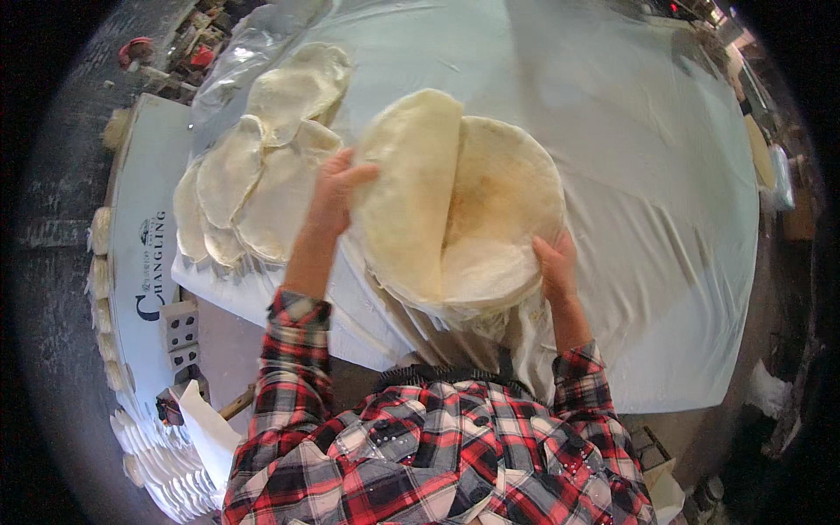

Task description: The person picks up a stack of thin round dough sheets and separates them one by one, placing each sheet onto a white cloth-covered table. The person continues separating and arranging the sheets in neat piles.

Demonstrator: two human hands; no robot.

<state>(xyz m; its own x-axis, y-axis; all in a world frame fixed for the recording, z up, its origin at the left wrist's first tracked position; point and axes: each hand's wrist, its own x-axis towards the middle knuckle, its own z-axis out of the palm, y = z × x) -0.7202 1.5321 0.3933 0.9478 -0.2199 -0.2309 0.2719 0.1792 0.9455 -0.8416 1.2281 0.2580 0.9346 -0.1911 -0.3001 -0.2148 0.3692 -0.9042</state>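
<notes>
A stack of round, cream-coloured fibrous pads (502, 190) lies before me on the sheet-covered table. One pad (410, 197) covers the left part of the stack, its straight, fold-like edge running down the middle. My left hand (338, 193) grips this pad at its left rim, thumb on top and slightly blurred. At the lower right of the stack, my right hand (556, 262) pinches the rim, thumb above and fingers mostly hidden behind. Whether it holds one layer or several, I cannot tell. The upper surface shows a brownish patch near the centre.
Several similar pads (226, 174) overlap on the table's left side. Pale plastic sheeting (630, 131) covers the table, wrinkled on the right. Left of the table stands a light board (147, 177) bearing writing, near perforated blocks (180, 331). White bundles (167, 466) sit at lower left.
</notes>
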